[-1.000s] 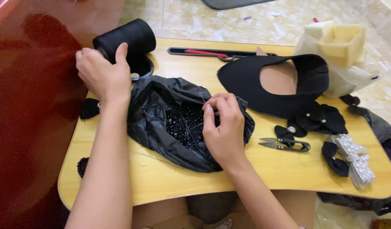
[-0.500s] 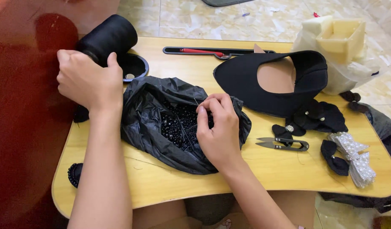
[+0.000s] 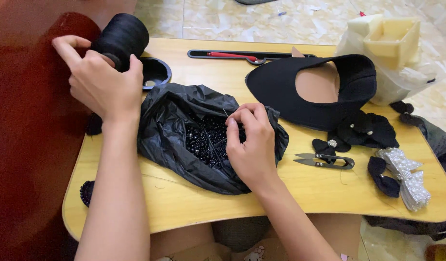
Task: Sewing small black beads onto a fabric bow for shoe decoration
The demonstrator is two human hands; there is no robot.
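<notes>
Left hand (image 3: 99, 82) grips thread spool (image 3: 122, 35); right hand (image 3: 252, 142) pinches needle.

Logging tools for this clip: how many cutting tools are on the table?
1. A small pair of thread snips lies on the wooden table, right of the black plastic bag and just below a small black bow. Others may be hidden under the bag.

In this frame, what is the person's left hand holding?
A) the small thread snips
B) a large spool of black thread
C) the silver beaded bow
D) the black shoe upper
B: the left hand grips the spool of black thread at the table's back left corner, while the snips lie untouched on the table.
</notes>
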